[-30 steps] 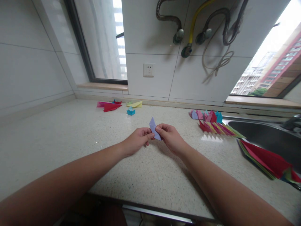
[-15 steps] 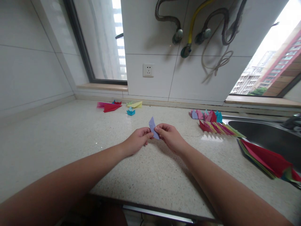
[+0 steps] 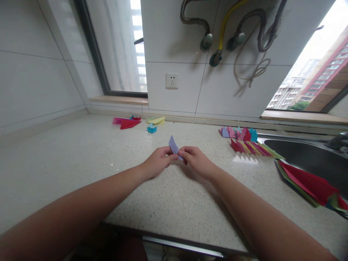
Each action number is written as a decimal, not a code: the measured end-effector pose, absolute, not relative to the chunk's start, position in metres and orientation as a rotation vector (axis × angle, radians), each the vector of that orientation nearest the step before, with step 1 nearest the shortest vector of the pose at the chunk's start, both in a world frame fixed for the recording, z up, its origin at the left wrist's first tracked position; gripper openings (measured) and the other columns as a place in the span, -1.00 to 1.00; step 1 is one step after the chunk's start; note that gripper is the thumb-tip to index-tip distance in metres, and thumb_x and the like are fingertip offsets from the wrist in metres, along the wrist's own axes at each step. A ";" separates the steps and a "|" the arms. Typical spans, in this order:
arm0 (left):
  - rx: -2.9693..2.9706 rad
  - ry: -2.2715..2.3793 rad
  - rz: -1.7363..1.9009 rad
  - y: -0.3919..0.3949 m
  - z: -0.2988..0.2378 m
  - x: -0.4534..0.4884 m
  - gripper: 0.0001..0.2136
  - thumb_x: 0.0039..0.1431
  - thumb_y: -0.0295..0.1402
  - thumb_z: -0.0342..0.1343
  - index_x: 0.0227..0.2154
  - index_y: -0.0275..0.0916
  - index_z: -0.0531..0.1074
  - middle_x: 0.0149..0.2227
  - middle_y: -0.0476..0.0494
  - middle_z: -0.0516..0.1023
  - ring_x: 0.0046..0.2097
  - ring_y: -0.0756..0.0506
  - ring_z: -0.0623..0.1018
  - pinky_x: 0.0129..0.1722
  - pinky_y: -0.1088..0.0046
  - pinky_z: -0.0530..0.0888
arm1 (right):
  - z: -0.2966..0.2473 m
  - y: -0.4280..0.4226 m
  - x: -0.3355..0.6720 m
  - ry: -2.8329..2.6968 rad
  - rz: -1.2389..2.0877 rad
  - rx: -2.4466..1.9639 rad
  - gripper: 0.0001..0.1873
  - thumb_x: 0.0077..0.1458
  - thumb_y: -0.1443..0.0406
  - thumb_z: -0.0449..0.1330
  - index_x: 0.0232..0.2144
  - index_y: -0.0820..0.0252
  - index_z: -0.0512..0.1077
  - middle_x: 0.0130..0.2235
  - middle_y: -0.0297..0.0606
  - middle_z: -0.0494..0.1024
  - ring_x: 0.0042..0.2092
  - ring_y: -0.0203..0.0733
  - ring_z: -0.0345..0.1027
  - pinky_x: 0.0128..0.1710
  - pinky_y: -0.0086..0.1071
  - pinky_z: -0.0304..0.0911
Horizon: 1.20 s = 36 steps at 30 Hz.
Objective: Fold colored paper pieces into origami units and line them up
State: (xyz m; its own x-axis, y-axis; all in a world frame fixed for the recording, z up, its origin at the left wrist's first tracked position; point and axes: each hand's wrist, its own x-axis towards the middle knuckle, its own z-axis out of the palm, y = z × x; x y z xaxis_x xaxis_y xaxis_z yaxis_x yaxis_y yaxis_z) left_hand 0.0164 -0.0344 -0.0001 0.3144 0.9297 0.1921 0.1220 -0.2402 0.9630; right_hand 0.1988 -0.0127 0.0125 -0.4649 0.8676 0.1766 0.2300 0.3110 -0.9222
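Observation:
A small folded piece of lavender paper (image 3: 172, 144) is held above the speckled countertop (image 3: 81, 159), its pointed tip sticking up and to the left. My left hand (image 3: 157, 164) pinches its lower left side with closed fingers. My right hand (image 3: 196, 161) pinches its lower right end, fingers curled round it. Both hands meet at the paper near the middle of the counter.
Folded paper pieces lie at the back: a red one (image 3: 129, 123), a yellow one (image 3: 157, 120) and a small blue one (image 3: 151, 128). A row of colourful folded pieces (image 3: 246, 139) sits right of my hands. Stacked coloured sheets (image 3: 307, 185) lie beside the steel sink (image 3: 310, 159).
The lavender paper has tilted further left and sits lower in my fingers. My right hand has moved slightly down and closer to the left hand.

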 end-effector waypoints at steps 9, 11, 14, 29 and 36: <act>1.679 1.016 1.093 -0.033 0.008 0.014 -0.84 0.09 -0.28 0.22 -0.35 -0.28 0.55 -0.42 -0.08 0.53 -0.43 -0.01 0.40 -0.41 0.46 0.29 | 0.010 -0.013 0.201 -1.823 1.342 -0.837 -0.64 0.09 0.02 0.20 -0.48 0.21 0.44 -0.52 -0.36 0.31 -0.45 -0.29 0.14 -0.40 -0.36 0.04; 1.665 0.974 1.084 -0.031 0.007 0.013 -0.84 0.09 -0.29 0.21 -0.34 -0.29 0.55 -0.40 -0.09 0.54 -0.43 0.00 0.40 -0.43 0.47 0.29 | 0.008 -0.011 0.201 -1.788 1.404 -0.785 -0.65 0.08 0.03 0.22 -0.48 0.21 0.43 -0.51 -0.35 0.33 -0.44 -0.29 0.14 -0.39 -0.36 0.05; 1.648 0.931 1.066 -0.030 0.005 0.012 -0.80 0.09 -0.27 0.21 -0.30 -0.30 0.54 -0.37 -0.11 0.56 -0.43 0.01 0.40 -0.44 0.48 0.28 | 0.006 -0.010 0.202 -1.767 1.463 -0.753 -0.65 0.08 0.04 0.22 -0.48 0.21 0.41 -0.50 -0.34 0.33 -0.43 -0.29 0.16 -0.37 -0.37 0.06; 1.777 1.065 1.137 -0.029 0.002 0.007 -0.76 0.17 -0.19 0.14 -0.26 -0.26 0.52 -0.36 -0.08 0.50 -0.37 -0.02 0.43 -0.40 0.48 0.38 | 0.010 -0.012 0.203 -2.030 0.790 -0.955 -0.81 0.16 0.18 0.15 -0.34 0.19 0.40 -0.40 -0.31 0.44 -0.38 -0.27 0.24 -0.36 -0.38 0.14; 2.023 1.099 1.120 -0.035 0.004 0.007 -0.78 0.24 -0.23 0.08 -0.24 -0.24 0.55 -0.33 -0.10 0.57 -0.29 -0.08 0.49 -0.30 0.42 0.37 | 0.014 -0.017 0.202 -2.058 0.624 -0.963 -0.91 0.11 0.28 0.18 -0.36 0.20 0.43 -0.41 -0.30 0.48 -0.39 -0.28 0.29 -0.39 -0.40 0.17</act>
State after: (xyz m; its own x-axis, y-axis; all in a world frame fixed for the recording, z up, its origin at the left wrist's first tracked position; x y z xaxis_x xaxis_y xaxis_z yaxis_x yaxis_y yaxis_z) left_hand 0.0069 -0.0349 0.0037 0.3105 0.8629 0.3988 0.3826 -0.4975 0.7785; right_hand 0.2017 -0.0170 0.0143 -0.4222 0.7965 0.4327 0.4220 0.5952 -0.6839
